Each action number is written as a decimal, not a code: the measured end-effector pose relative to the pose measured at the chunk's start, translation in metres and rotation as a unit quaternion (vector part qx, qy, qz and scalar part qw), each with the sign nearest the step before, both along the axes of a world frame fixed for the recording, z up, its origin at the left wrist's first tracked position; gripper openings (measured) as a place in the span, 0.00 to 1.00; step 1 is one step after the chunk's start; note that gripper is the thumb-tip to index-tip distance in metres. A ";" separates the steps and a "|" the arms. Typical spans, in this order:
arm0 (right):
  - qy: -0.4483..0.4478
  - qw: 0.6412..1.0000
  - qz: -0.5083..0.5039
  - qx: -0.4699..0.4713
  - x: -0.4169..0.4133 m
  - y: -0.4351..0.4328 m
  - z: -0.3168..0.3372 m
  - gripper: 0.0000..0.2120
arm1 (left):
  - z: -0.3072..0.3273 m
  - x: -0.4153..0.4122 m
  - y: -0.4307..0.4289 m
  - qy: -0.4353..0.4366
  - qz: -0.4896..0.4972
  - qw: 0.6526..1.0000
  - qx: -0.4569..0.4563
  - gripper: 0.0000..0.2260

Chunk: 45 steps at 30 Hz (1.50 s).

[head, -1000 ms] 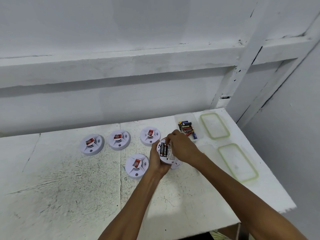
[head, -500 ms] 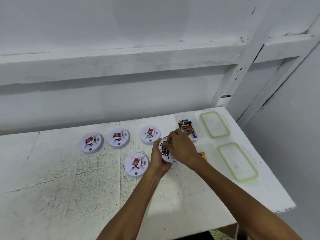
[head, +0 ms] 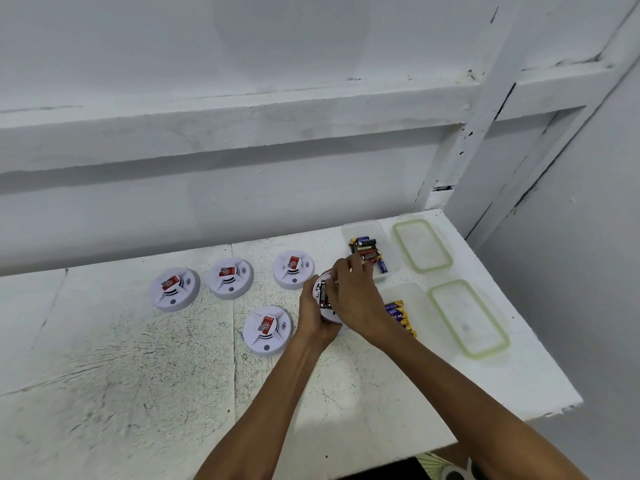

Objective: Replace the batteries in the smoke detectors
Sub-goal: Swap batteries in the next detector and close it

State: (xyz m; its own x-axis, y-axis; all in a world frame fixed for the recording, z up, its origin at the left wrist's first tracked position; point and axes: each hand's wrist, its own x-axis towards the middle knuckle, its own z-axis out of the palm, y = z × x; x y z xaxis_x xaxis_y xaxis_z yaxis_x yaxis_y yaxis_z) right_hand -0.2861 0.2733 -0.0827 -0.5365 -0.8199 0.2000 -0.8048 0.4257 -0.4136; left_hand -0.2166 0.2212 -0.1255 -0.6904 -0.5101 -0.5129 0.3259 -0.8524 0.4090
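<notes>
Paint, white and scuffed with dark speckle and scratches, covers the worktop [head: 138,375] in front of you. It runs into the corner of a white room, with a painted wall [head: 242,64] behind, a thick ledge [head: 242,126] across it and a slanting post [head: 485,116] at the right.

Your left grip [head: 313,317] wraps round the smoke detector [head: 323,311] from below and holds it tilted up, right of the worktop's centre. The smoke detector is a round white disc with its back open, and dark batteries [head: 324,293] sit side by side in the bay. Your right grip [head: 353,296] curls over that back with its fingertips at the batteries; you cannot tell whether they pinch one.

To the left lie the first detector [head: 174,289], second detector [head: 230,278] and third detector [head: 293,270] in a row toward the wall. The fourth detector [head: 267,330] lies nearer you, just beside your left wrist. Each is white with a red label at its centre.

Beyond your hands a clear tub [head: 360,228] holds mixed cells [head: 369,251]. A second tub [head: 412,292], partly behind your right forearm, holds purple-and-gold cells [head: 400,313]. A far lid [head: 422,245] and a near lid [head: 469,318], both green-rimmed, lie right of the tubs.
</notes>
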 end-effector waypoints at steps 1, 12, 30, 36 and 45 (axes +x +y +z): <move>-0.010 1.000 -0.006 -0.014 0.001 -0.001 0.001 0.10 | 0.001 0.000 0.000 0.005 0.001 1.000 0.001 0.17; -0.014 0.997 -0.016 -0.073 0.006 0.001 0.001 0.10 | 0.001 0.011 -0.006 0.021 0.023 0.999 -0.008 0.14; -0.238 0.941 -0.226 -0.077 -0.053 0.100 0.009 0.04 | -0.012 0.029 -0.006 0.090 -0.013 0.993 0.075 0.24; -0.203 0.932 -0.298 0.024 -0.050 0.129 -0.017 0.07 | -0.014 0.017 -0.002 0.084 -0.058 0.991 0.089 0.28; -0.165 0.934 -0.282 0.144 -0.042 0.128 -0.041 0.19 | -0.006 0.011 0.010 0.073 -0.082 0.990 0.089 0.28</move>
State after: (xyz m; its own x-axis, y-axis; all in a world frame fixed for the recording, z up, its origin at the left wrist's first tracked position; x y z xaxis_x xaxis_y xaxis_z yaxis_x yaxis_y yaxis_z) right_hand -0.3286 0.4011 -0.1235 -0.8929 -0.3820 -0.2384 -0.2670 0.8755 -0.4028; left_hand -0.2061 0.2309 -0.1317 -0.8299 -0.2966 -0.4726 0.2229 -0.9527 0.2065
